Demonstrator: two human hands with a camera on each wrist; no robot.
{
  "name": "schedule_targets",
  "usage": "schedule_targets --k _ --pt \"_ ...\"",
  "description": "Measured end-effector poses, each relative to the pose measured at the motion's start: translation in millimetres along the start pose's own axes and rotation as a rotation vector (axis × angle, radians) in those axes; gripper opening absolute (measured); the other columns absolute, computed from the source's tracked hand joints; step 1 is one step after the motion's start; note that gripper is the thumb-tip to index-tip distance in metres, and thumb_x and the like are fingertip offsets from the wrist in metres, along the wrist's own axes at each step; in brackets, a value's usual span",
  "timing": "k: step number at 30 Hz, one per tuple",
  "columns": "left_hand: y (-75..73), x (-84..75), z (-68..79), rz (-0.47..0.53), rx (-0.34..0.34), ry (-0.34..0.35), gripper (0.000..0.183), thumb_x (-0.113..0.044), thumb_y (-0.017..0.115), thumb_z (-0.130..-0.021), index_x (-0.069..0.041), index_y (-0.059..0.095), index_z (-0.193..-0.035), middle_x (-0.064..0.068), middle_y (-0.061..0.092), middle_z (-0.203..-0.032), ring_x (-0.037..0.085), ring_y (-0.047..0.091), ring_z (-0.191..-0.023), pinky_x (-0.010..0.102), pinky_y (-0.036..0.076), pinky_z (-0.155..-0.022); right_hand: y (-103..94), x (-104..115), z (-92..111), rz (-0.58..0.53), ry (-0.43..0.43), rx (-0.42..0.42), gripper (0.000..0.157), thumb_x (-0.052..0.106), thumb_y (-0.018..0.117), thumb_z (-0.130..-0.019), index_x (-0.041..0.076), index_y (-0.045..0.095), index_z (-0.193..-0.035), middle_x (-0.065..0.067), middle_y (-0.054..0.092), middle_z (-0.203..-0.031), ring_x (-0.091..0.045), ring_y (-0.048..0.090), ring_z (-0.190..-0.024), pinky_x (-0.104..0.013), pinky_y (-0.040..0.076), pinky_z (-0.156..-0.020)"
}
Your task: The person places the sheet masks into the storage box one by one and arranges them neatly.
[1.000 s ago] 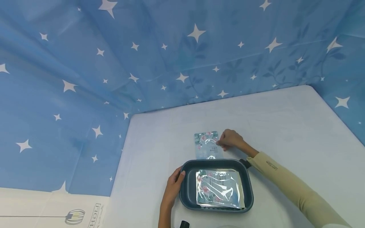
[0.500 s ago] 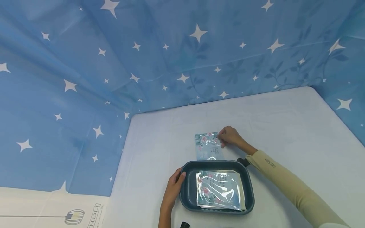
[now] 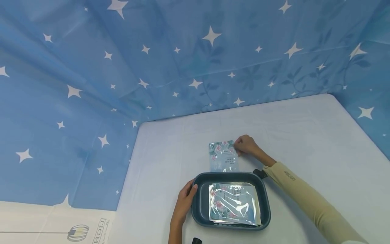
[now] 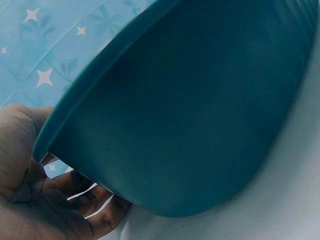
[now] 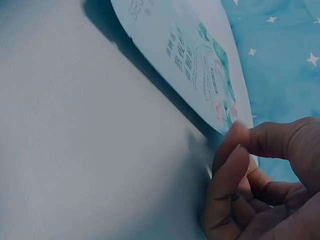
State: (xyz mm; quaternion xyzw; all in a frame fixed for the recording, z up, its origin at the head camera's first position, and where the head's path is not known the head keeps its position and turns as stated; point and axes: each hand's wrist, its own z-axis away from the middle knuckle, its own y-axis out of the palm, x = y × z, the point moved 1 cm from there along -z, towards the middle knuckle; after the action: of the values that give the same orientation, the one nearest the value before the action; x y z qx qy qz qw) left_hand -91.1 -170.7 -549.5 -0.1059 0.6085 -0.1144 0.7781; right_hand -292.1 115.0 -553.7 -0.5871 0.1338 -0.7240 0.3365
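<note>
My left hand grips the left end of a dark blue-grey plastic basin, thumb on the rim and fingers outside below it. The left wrist view shows the basin's outer wall filling the picture. Several shiny sheet mask packets lie stacked in the basin. Beyond its far rim lies another sheet mask packet, pale blue with pink flowers, its near end hidden behind the rim. My right hand pinches this packet's far right corner. Up close, the packet has its corner at thumb and index finger.
A white cloth covers the table. Blue star-patterned curtains hang behind and to the left. A black wrist-camera part sits at the right wrist, close to the basin's far right corner. Another black piece shows at the bottom edge.
My right hand has slid a little away along the packet's right edge to its far corner. My left hand and the basin have stayed in place.
</note>
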Motion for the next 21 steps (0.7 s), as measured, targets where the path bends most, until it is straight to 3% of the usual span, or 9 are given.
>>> schedule_targets --k 9,15,21 --pt "0.7 1.0 0.0 -0.002 0.007 -0.005 0.047 -0.042 0.051 -0.100 -0.012 0.056 -0.136 0.010 0.059 -0.138 0.033 0.049 -0.135 0.053 0.037 -0.112 -9.6 -2 4 -0.019 0.024 -0.092 0.028 0.019 0.055 -0.095 -0.005 0.060 -0.108 -0.018 0.062 -0.098 -0.023 0.062 -0.079 -0.027 0.056 -0.063" --pt "0.5 0.5 -0.2 -0.004 -0.002 -0.009 0.047 -0.044 0.051 -0.100 -0.014 0.057 -0.135 0.008 0.060 -0.137 0.031 0.049 -0.135 0.053 0.037 -0.113 -11.9 -8 0 -0.080 0.067 -0.115 0.035 0.022 0.044 -0.100 -0.005 0.052 -0.121 -0.026 0.058 -0.114 -0.033 0.062 -0.095 -0.030 0.056 -0.066" --pt "-0.5 0.7 -0.3 -0.007 0.003 -0.003 0.045 -0.043 0.051 -0.100 -0.015 0.057 -0.135 0.008 0.061 -0.136 0.031 0.050 -0.134 0.053 0.038 -0.112 -11.3 -11 0 -0.129 0.105 -0.062 0.052 0.023 0.062 -0.094 -0.007 0.046 -0.134 -0.026 0.058 -0.119 -0.036 0.062 -0.103 -0.033 0.059 -0.075"
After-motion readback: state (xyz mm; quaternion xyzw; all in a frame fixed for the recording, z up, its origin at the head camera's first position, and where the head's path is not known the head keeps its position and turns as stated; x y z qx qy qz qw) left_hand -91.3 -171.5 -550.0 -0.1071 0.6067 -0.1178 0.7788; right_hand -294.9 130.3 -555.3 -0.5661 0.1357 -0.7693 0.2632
